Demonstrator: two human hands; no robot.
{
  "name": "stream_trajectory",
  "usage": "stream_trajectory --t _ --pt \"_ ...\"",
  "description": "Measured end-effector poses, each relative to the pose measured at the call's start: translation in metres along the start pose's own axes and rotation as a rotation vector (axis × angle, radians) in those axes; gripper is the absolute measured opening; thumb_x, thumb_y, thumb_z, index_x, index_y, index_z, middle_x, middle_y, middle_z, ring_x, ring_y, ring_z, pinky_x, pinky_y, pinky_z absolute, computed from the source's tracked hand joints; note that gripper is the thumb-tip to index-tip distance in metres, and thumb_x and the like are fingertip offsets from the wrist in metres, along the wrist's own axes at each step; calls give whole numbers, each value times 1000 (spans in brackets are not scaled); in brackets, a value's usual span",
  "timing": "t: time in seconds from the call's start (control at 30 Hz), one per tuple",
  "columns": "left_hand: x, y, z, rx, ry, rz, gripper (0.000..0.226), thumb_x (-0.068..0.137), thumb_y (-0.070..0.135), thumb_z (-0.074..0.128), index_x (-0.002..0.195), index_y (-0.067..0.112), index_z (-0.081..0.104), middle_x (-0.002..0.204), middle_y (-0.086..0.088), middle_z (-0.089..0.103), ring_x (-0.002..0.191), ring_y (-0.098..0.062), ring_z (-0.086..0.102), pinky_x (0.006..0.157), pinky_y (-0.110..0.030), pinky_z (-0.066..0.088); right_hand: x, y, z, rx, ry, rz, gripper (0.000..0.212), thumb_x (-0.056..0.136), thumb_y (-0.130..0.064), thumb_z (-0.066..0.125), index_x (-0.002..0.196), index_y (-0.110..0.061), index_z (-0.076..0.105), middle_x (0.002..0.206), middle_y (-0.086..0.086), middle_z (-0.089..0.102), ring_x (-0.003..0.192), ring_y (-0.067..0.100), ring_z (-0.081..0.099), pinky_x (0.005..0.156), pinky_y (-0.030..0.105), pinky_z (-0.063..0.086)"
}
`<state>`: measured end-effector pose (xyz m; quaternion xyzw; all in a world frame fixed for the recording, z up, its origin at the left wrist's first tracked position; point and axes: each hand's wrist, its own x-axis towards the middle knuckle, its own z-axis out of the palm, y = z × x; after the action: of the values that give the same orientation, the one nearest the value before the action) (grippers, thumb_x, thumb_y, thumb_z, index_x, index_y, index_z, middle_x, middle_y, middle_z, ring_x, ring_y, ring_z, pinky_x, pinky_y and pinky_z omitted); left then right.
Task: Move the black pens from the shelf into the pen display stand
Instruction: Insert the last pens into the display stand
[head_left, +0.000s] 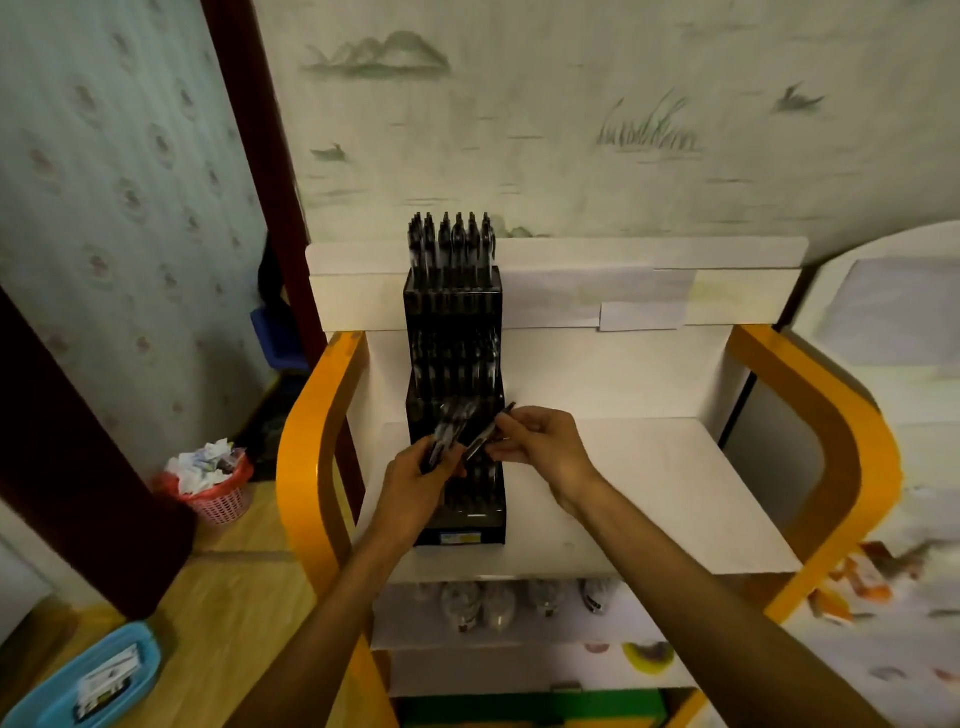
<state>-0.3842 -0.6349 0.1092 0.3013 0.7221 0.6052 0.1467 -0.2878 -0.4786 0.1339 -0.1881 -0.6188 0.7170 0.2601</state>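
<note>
A black stepped pen display stand (454, 332) stands on the white shelf (649, 483), against its left side. Several black pens (451, 239) stick up from the stand's top tier; the lower tiers look dark and blurred. My left hand (415, 480) grips a bunch of black pens (451, 428) in front of the stand's lower tiers. My right hand (543, 447) pinches a single black pen (488, 434) by its end, slanted toward the bunch. Both hands hover just over the stand's front steps.
Orange curved rails (306, 447) frame the shelf on both sides. A lower shelf (519, 603) holds several pale packets. A pink waste basket (218, 488) sits on the wooden floor at left, and a blue tray (88, 680) lies at bottom left.
</note>
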Motion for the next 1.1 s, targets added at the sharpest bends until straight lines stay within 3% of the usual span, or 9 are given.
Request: stream_trajectory --t 0.1,0.2,0.4,0.5,0.6,0.77,0.93,1.1 --pt "2 -7 -10 72 136 44 17 101 32 55 104 20 66 77 4 66 63 -6 60 56 -15 44 5 1 0 -101 108 -80 19 95 -11 64 99 7 68 90 22 73 77 31 74 72 34 62" --pt "9 -9 -18 88 195 89 20 102 30 52 105 15 64 77 -5 63 62 -1 58 54 -12 44 8 8 3 -312 127 -194 14 94 -11 66 97 2 70 82 13 74 71 21 74 68 30 62" --pt "18 -12 -28 67 238 111 13 105 23 47 102 10 50 67 0 46 52 0 47 49 -17 39 10 29 27 -657 8 -342 15 97 -11 61 87 -6 71 81 4 73 76 13 71 75 29 60" --pt "19 -12 -32 37 225 111 14 105 24 48 97 14 53 71 1 50 58 -2 47 57 -20 40 12 38 36 -755 -19 -380 16 97 -11 59 88 -7 72 83 4 73 76 14 69 76 30 58" --pt "18 -8 -36 2 230 139 16 106 24 47 108 17 62 77 10 57 66 1 54 62 -10 43 13 45 43 -813 -28 -411 15 96 -10 60 90 -8 73 86 4 74 78 14 69 74 22 54" --pt "18 -7 -40 2 225 170 24 106 24 45 115 14 65 70 5 53 57 3 51 58 -9 40 14 50 53 -861 -45 -389 16 95 -10 62 87 -5 73 84 7 74 74 13 66 69 20 50" --pt "19 -9 -39 -45 186 149 20 106 22 44 114 21 62 75 9 57 61 5 54 58 -9 43 16 48 62 -929 -62 -333 23 97 -15 61 79 -3 71 78 8 71 67 11 60 64 18 40" --pt "24 -12 -38 -35 150 124 20 106 26 46 99 13 60 71 4 59 57 0 52 60 -19 41 17 53 64 -1067 -163 -182 26 97 -16 61 82 3 71 83 17 71 78 28 66 72 33 52"
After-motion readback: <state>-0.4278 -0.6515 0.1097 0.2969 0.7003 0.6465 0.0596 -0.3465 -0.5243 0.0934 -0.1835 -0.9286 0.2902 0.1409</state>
